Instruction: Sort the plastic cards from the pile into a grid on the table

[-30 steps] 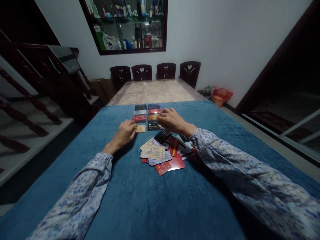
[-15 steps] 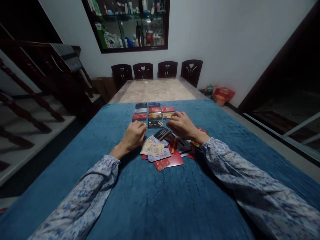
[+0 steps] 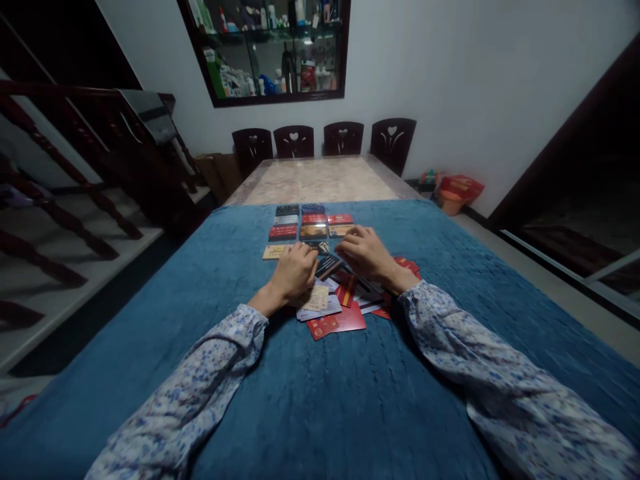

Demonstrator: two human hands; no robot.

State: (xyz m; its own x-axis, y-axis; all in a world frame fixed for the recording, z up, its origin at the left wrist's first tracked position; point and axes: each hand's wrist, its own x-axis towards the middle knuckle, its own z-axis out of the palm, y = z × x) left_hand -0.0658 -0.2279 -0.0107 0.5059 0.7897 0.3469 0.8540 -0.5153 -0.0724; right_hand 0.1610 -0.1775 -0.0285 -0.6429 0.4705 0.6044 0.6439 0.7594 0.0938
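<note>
My left hand (image 3: 296,270), fingers curled, hangs over the left part of a loose pile of cards. It partly covers the black VIP card (image 3: 323,247), and a yellow card (image 3: 274,252) lies just to its left. My right hand (image 3: 367,252) is bent above the pile's right side; its fingertips point left, and what they pinch, if anything, is hidden. Between the hands lies a black card (image 3: 327,267). Nearer me the pile shows a beige card (image 3: 317,298), a red card (image 3: 323,327) and a red card with a yellow stripe (image 3: 346,291).
Beyond my hands, cards are laid out in rows, among them a red card (image 3: 283,233), a gold card (image 3: 313,231) and a blue card (image 3: 313,209). A blue cloth (image 3: 320,400) covers the near table; bare stone tabletop (image 3: 320,177) and dark chairs (image 3: 294,141) lie farther off.
My left hand has moved right, over the pile and the VIP card, uncovering the yellow card at its left. My right hand stays nearly in place. The view has shifted slightly.
</note>
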